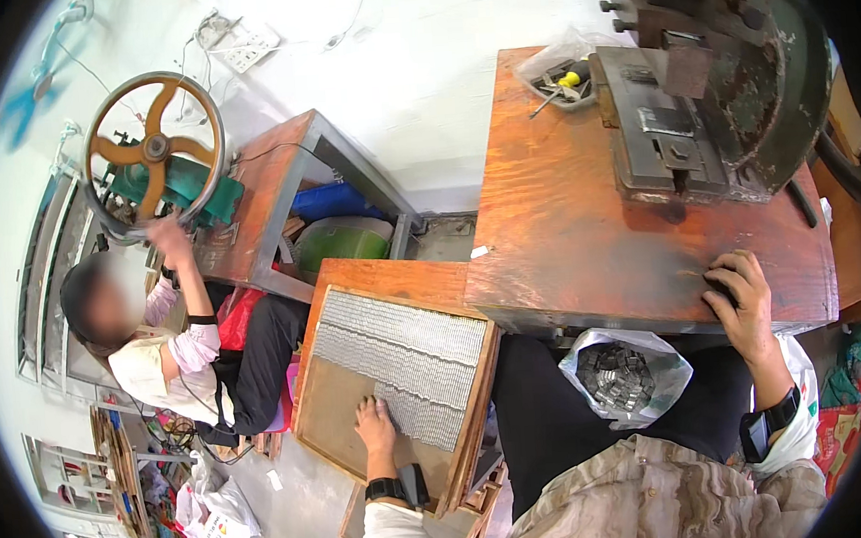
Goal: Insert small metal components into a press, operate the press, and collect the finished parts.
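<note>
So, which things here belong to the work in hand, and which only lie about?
In use: left hand on wooden tray of metal pieces; right hand on workbench; bag of parts.
Lying about: press, screwdriver.

Two workbenches (586, 230), one press machine (725, 83), one wooden tray (346, 412), two bags of metal parts (624, 375), one handwheel (155, 148)

Worn orange bench (566, 231) on the right, carrying a dark green press (724, 73) at its back corner and a clear bag of tools (562, 74) beside that. Wooden tray (341, 413) lower left of it, holding rows of small metal parts (406, 354). Second bench (268, 195) farther left, bearing a green machine with an orange handwheel (155, 148).
</note>
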Demonstrator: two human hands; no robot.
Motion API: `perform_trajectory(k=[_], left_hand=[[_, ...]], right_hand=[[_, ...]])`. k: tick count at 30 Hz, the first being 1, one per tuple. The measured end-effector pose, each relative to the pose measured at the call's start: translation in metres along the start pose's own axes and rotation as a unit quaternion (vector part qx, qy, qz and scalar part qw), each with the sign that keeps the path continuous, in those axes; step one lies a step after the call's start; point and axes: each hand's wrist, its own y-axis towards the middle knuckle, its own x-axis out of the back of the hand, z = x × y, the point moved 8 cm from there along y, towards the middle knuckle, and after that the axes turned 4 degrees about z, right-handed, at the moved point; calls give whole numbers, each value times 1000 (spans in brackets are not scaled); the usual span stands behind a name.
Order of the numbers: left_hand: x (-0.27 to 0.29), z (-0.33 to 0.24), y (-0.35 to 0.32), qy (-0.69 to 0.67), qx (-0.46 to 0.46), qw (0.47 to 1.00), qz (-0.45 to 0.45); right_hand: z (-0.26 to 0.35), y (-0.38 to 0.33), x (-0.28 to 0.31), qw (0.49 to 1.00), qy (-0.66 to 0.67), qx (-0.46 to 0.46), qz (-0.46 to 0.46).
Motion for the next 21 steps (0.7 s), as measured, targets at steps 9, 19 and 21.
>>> perform_trajectory(k=[9, 19, 21], left_hand=[[21, -19, 15, -146, -53, 982, 106], [30, -46, 12, 34, -110, 986, 120], [28, -58, 6, 55, -131, 981, 133]], right_hand=[[2, 1, -6, 1000, -20, 2, -8], [10, 3, -6, 998, -58, 5, -17], [11, 4, -5, 998, -65, 11, -21]])
